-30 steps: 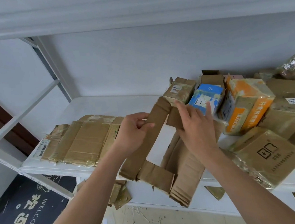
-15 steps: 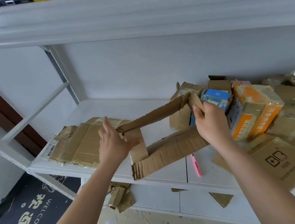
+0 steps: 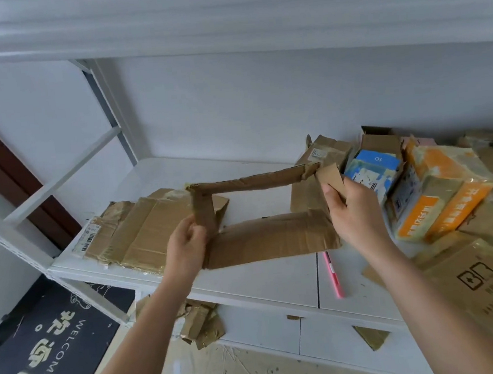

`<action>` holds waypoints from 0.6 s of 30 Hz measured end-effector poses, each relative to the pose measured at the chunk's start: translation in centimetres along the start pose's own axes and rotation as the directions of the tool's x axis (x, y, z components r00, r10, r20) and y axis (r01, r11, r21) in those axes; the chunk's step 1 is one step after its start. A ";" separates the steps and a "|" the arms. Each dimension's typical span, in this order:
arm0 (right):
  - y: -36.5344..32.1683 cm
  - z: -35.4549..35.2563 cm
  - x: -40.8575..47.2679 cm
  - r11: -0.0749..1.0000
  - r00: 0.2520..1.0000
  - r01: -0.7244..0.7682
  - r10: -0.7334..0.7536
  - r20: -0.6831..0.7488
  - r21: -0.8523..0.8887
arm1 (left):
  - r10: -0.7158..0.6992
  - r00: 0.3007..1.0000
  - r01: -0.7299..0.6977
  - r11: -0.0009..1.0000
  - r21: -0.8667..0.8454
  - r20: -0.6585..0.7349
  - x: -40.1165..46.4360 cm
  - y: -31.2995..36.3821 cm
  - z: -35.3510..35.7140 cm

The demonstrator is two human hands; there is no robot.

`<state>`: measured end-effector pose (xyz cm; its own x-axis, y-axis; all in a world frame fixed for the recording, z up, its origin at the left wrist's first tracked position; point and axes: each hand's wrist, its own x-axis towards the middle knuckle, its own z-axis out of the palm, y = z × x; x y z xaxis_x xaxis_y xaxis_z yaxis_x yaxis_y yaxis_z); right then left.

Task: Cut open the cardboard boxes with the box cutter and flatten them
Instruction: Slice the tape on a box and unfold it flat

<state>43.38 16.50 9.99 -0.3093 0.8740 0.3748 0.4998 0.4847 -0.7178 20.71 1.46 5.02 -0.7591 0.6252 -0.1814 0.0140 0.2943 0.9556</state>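
A cut-open brown cardboard box [image 3: 269, 238] is spread between my hands above the white shelf [image 3: 254, 284], its walls forming an open frame. My left hand [image 3: 186, 245] grips its left corner panel. My right hand [image 3: 353, 210] pinches the right end flap. A pink box cutter [image 3: 333, 274] lies on the shelf just below the box, under my right forearm. Flattened cardboard [image 3: 142, 234] is stacked on the shelf's left part.
Several uncut boxes crowd the right side: a blue one [image 3: 371, 167], an orange one [image 3: 437, 200], and a brown printed box [image 3: 483, 282] at the front right. Cardboard scraps [image 3: 200, 322] lie on the floor beside a dark welcome mat [image 3: 45, 350]. An upper shelf hangs overhead.
Both hands have drawn apart, turning the folded cardboard from a hanging strip into a wide open frame held level over the shelf. The pink box cutter came into view beneath it.
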 end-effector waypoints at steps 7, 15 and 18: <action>2.5 0.7 0.0 0.972 0.916 0.219 -0.235 0.324 0.086 | -0.130 0.880 0.448 0.546 -0.708 0.457 1.7 -1.2 -8.2; 2.0 4.4 -0.1 0.826 0.785 0.539 -0.423 0.453 -0.164 | -0.391 0.827 0.529 0.785 -0.323 0.404 1.6 -1.3 -11.5; 1.2 6.3 -1.6 0.968 0.939 0.230 -0.194 0.282 -0.099 | -0.322 0.886 0.452 0.762 -0.464 0.334 1.4 -1.4 -11.4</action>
<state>39.40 15.45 4.84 -0.6161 0.7172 0.3257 0.4933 0.6736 -0.5504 12.23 -6.35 6.05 -0.4598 0.7006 -0.5457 -0.6338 0.1714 0.7542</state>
